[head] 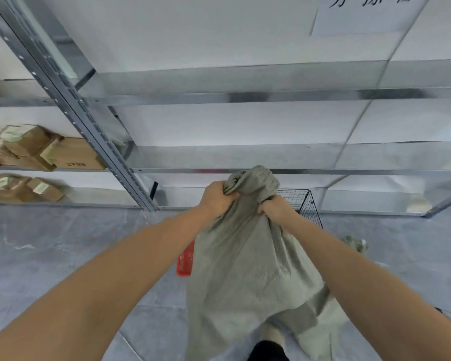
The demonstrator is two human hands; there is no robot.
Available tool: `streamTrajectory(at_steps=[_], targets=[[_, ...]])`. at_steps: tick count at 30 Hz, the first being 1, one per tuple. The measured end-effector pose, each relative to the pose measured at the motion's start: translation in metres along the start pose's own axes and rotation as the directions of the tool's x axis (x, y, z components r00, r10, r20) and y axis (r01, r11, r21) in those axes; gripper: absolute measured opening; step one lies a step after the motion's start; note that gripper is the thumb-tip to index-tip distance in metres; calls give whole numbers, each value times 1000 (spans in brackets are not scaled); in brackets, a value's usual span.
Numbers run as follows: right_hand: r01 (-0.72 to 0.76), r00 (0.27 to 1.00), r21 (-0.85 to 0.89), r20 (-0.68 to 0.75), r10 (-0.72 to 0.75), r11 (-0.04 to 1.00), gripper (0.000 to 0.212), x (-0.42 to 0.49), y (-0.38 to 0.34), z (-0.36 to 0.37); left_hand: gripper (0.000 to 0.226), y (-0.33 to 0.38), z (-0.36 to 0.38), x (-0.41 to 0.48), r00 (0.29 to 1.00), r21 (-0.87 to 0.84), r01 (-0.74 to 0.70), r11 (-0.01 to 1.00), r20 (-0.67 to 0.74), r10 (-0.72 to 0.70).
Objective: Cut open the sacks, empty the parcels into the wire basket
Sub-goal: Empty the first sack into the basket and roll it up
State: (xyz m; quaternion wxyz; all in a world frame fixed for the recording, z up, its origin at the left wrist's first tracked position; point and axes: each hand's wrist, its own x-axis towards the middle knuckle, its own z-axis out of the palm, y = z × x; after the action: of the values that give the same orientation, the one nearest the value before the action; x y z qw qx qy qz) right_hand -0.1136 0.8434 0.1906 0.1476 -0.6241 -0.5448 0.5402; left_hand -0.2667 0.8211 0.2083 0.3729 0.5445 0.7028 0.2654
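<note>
I hold the grey sack (245, 256) up at twelve o'clock, left hand (216, 199) and right hand (276, 211) both clamped on bunched cloth, wire basket (306, 204) just behind at one o'clock. It seems soft, limp and light; gripping gathered corners suits it.

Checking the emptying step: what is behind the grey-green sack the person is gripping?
Behind the sack, held bunched by the left hand and right hand, a wire basket corner and red crate edge show. The sack covers the basket's contents.
</note>
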Motion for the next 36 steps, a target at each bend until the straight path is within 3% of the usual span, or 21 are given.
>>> streamTrajectory(at_steps=[5, 8, 12, 14, 17, 20, 21, 23, 26, 29, 33, 36], targets=[[-220, 973, 125, 91, 210, 967, 19, 83, 26, -23, 14, -23, 51, 80, 996, 37, 82, 996, 19, -83], [-320, 943, 97, 129, 307, 943, 21, 129, 44, -29, 20, -40, 82, 124, 992, 84, 97, 992, 78, -104], [-412, 904, 176, 198, 378, 894, 17, 196, 57, -25, 9, -71, 104, 186, 990, 143, 109, 984, 70, -120], [-375, 922, 177, 170, 347, 910, 19, 225, 59, -18, 16, -85, 109, 212, 993, 113, 108, 988, 41, -114], [-238, 971, 81, 5, 238, 968, 14, 268, 66, -11, 49, -105, 119, 246, 998, 160, 30, 987, 48, -38], [-152, 972, -198, -205, 111, 968, 25, 305, 73, -14, 75, -129, 127, 267, 991, 229, 14, 973, 125, -44], [-176, 965, -282, -239, 108, 943, 38, 311, 74, -15, 72, -135, 126, 272, 988, 255, 46, 966, 130, -81], [-230, 952, -349, -272, 137, 909, 64, 321, 77, -14, 43, -151, 118, 287, 986, 342, 78, 936, 115, -124], [-193, 949, -360, -305, 81, 913, 71, 326, 84, -8, 32, -169, 104, 305, 965, 301, 104, 948, 199, -169], [-108, 957, -514, -286, -51, 851, 64, 319, 92, 7, 54, -185, 103, 311, 887, 404, 85, 911, 386, -254], [80, 961, -619, -161, -226, 782, 49, 317, 107, 40, 67, -211, 108, 317, 900, 480, -50, 876, 403, -169], [163, 974, -669, -7, -225, 725, 41, 318, 122, 61, 77, -231, 107, 314, 880, 482, -88, 872, 447, -159]])
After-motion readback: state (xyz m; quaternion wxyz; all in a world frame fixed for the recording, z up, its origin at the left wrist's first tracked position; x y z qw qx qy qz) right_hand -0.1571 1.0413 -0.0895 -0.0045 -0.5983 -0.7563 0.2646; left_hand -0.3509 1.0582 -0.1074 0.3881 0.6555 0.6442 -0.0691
